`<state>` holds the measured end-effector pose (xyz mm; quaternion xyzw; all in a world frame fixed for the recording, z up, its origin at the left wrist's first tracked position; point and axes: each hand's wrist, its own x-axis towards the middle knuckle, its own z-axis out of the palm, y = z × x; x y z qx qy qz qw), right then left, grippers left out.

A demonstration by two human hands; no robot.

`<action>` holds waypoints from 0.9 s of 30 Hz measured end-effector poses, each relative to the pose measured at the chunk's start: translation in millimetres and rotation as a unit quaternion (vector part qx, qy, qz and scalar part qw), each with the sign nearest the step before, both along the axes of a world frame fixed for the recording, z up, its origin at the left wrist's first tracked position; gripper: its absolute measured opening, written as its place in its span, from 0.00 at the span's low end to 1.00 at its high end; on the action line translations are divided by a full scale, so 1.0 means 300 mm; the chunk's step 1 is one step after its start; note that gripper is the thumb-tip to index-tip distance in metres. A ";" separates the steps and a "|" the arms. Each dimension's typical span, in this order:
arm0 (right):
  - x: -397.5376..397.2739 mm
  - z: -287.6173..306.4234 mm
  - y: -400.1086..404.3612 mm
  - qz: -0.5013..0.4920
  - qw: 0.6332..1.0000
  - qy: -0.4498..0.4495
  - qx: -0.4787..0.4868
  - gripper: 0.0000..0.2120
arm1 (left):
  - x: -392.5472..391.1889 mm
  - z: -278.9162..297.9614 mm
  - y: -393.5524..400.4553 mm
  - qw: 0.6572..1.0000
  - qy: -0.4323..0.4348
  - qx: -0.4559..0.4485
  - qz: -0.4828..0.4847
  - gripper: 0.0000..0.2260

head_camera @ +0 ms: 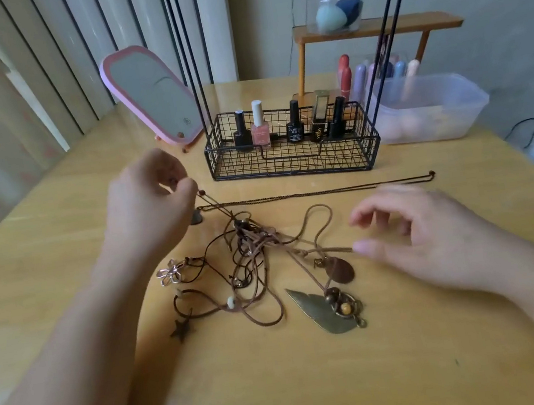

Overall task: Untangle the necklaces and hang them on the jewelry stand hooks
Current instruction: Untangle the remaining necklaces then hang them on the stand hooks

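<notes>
In the head view, the left hand (149, 199) pinches a beaded cord end between thumb and fingertips and lifts it taut from the tangle of necklaces (253, 256) lying on the wooden table (286, 390), while the right hand (416, 235) hovers just beside the tangle with fingers loosely curled, its thumb at another cord end, though I cannot tell if it grips. The cords look light, limp and prone to snagging, the leaf pendant (323, 311) heavier, so holding cord ends seems wisest. 1 chain (316, 192) lies straight before the jewelry stand (292, 150).
</notes>
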<state>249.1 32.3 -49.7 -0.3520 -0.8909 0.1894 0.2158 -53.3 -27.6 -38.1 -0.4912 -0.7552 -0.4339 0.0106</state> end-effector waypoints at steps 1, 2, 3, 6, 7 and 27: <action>0.003 0.001 -0.005 0.017 0.999 -0.050 -0.003 0.16 | 0.007 -0.009 -0.001 1.000 0.018 -0.017 -0.011 0.05; 0.003 0.005 -0.010 0.031 0.996 -0.082 -0.006 0.18 | 0.019 -0.014 -0.006 0.998 0.037 -0.024 -0.039 0.07; 0.004 0.005 -0.011 0.038 0.994 -0.099 -0.010 0.18 | 0.035 -0.018 -0.011 0.995 0.050 -0.023 -0.088 0.09; 0.004 -0.005 -0.002 0.040 0.992 -0.122 -0.008 0.08 | 0.091 -0.020 -0.025 0.949 0.085 -0.058 -0.298 0.11; 0.005 -0.006 0.002 0.038 0.991 -0.129 -0.003 0.06 | 0.109 -0.024 -0.026 0.924 0.116 -0.088 -0.354 0.12; -0.064 0.050 -0.180 0.107 0.975 -0.185 0.062 0.18 | 0.116 -0.030 -0.026 0.885 0.013 -0.152 -0.440 0.03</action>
